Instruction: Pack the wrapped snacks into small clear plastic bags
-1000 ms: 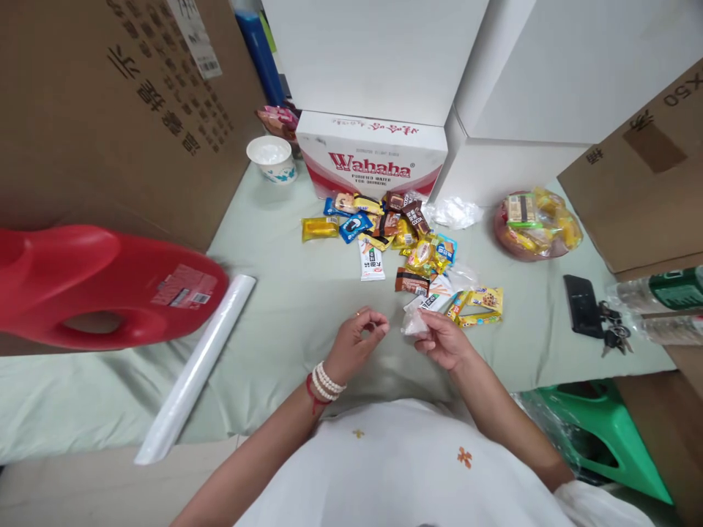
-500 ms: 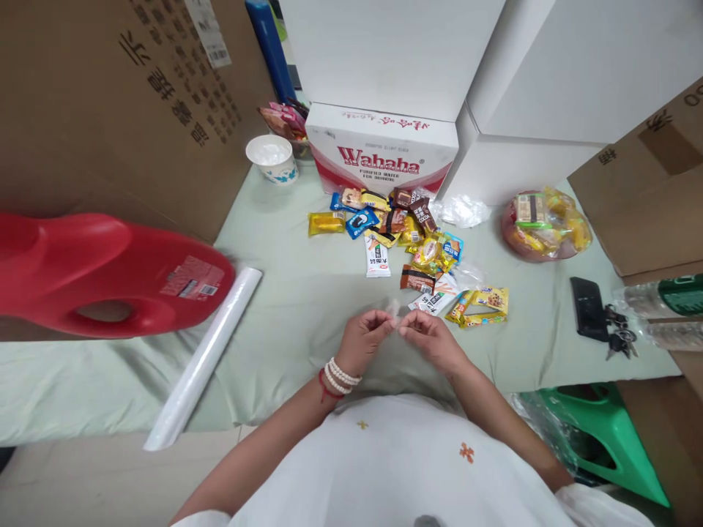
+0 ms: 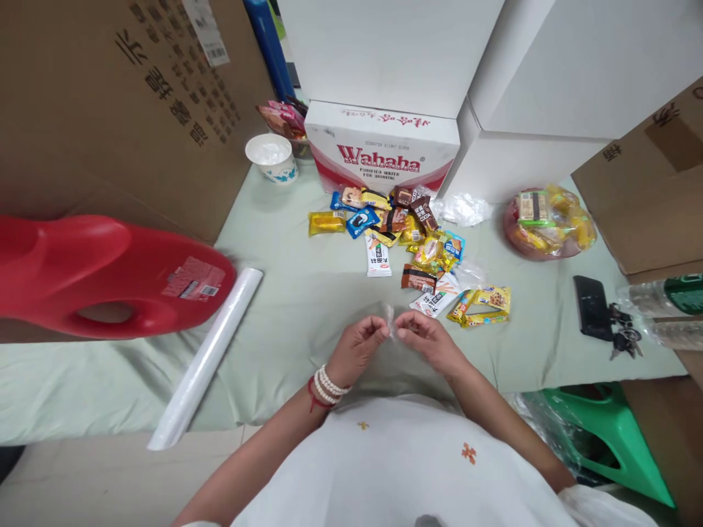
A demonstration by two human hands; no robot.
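Observation:
Between my hands is a small clear plastic bag [image 3: 390,316], thin and crumpled, its outline hard to make out against the cloth. My left hand [image 3: 361,342], with white bead bracelets at the wrist, pinches one side of it between thumb and forefinger. The other side is pinched by my right hand [image 3: 427,338]. Just beyond my hands lies a loose pile of wrapped snacks [image 3: 395,219]. Nearest to my right hand are a white snack packet [image 3: 430,303] and yellow cookie packets [image 3: 486,306].
A Wahaha carton [image 3: 381,150] stands behind the snacks. On the left are a red jug [image 3: 148,245], a white plastic roll [image 3: 209,355] and a paper cup [image 3: 273,162]. On the right are a bowl of snacks [image 3: 516,241], a black phone [image 3: 592,307] and keys [image 3: 625,337].
My hands have moved slightly apart at the wrists, the left one shifting a little left and down. The clear plastic bag is still pinched between them.

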